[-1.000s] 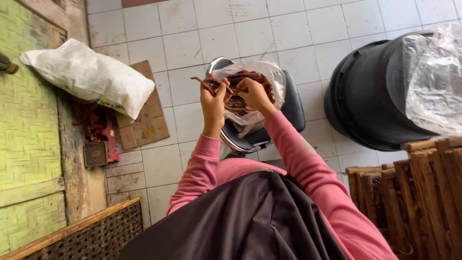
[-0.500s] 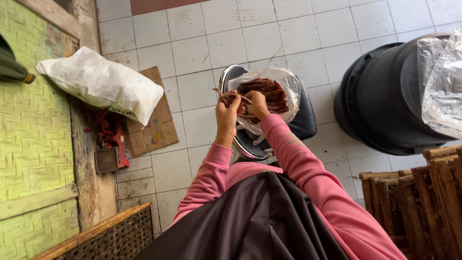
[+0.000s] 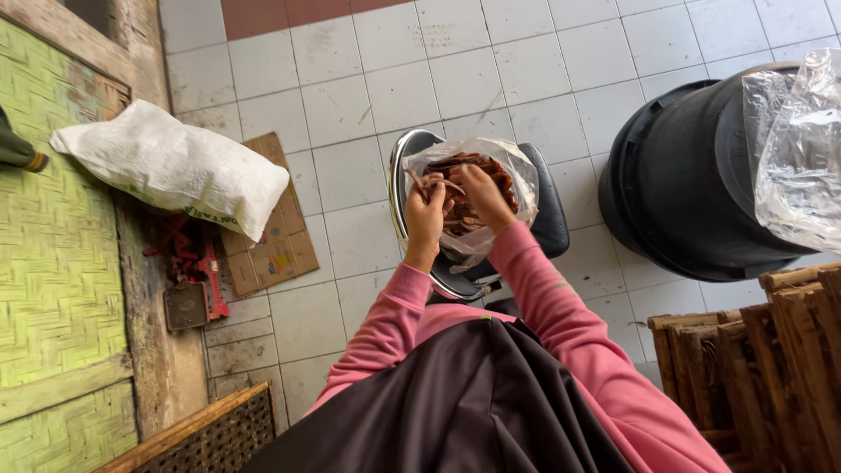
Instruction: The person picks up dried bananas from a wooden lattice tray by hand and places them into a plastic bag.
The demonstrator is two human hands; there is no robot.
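Note:
A clear plastic bag [image 3: 522,180] filled with thin reddish-brown strips [image 3: 491,168] rests on a metal-rimmed dark scale [image 3: 550,229] on the tiled floor. My left hand [image 3: 426,210] pinches a few of the strips at the bag's left edge. My right hand [image 3: 478,194] reaches into the bag's mouth and grips strips inside it. Both arms wear pink sleeves. A dark cloth covers my lap below.
A stuffed white sack [image 3: 175,166] lies at the left on cardboard [image 3: 272,250]. A large black bin [image 3: 692,175] with a clear plastic liner [image 3: 802,149] stands at the right. Stacked wooden racks [image 3: 762,359] sit at lower right. A green woven wall [image 3: 53,254] runs along the left.
The view has shifted, so the bag and hands now sit nearer the centre. My hands have dropped from holding strips above the bag down into its mouth.

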